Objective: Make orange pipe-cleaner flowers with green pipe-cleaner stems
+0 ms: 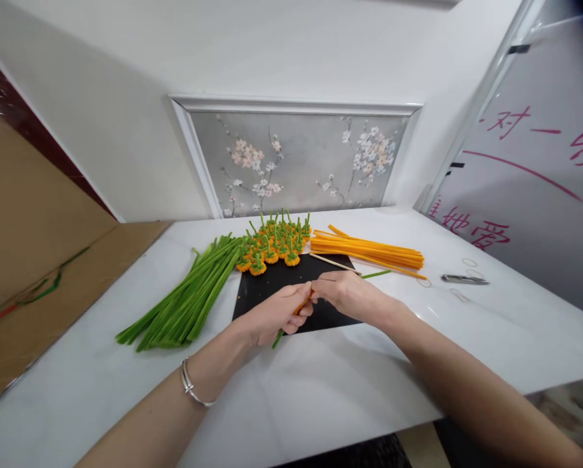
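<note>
Above the front of a black mat (266, 286), my two hands meet. My left hand (284, 312) is closed around a small orange piece (302, 305), and a green stem (277, 338) sticks out below its fingers. The fingers of my right hand (340, 291) pinch at the upper end of the orange piece. Several small orange pumpkin shapes with green tops (272, 252) stand grouped at the back of the mat. A thin wooden stick (333, 262) lies by the mat's back right edge, and a short green piece (376, 274) is just right of my right hand.
Green fuzzy stems (188, 299) lie bundled at the left, orange ones (369, 249) at the back right. Small snips (464, 279) and thin rings (469, 262) are on the white table (515, 325) at the right. Cardboard (38, 305) borders the left side; a wall stands behind.
</note>
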`<state>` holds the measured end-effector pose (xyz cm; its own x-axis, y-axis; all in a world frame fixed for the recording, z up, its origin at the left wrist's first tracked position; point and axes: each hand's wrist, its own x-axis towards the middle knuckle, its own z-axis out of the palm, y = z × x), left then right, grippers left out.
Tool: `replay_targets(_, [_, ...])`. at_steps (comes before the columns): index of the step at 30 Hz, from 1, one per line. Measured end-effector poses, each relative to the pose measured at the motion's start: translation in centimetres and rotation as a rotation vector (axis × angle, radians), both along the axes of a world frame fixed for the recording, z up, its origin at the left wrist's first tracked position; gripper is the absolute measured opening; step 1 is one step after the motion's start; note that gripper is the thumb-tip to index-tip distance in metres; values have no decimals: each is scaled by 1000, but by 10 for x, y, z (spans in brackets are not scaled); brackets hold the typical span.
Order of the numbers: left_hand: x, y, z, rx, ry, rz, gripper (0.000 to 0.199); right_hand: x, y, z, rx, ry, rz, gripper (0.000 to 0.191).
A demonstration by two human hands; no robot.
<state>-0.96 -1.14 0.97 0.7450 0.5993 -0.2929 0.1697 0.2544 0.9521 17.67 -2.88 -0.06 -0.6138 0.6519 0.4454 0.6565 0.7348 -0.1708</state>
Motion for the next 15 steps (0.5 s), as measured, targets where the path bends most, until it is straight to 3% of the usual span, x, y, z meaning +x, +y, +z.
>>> replay_targets(2, [-2,1,0,-8,1,14,42,4,-1,2,-12,58,-39,18])
replay_targets(5, [-5,5,1,-19,16,91,40,19,-2,8,-33,153,-189,36])
replay_targets(8, [-9,9,3,-9,11,158,38,42,-4,16,-160,204,-250,33])
replay_targets(11, [-12,12,3,-6,4,214,36,56,-7,21,-394,282,-178,31])
replay_targets(15, [-13,17,1,-68,-44,255,36,52,-10,21,-634,296,20,32])
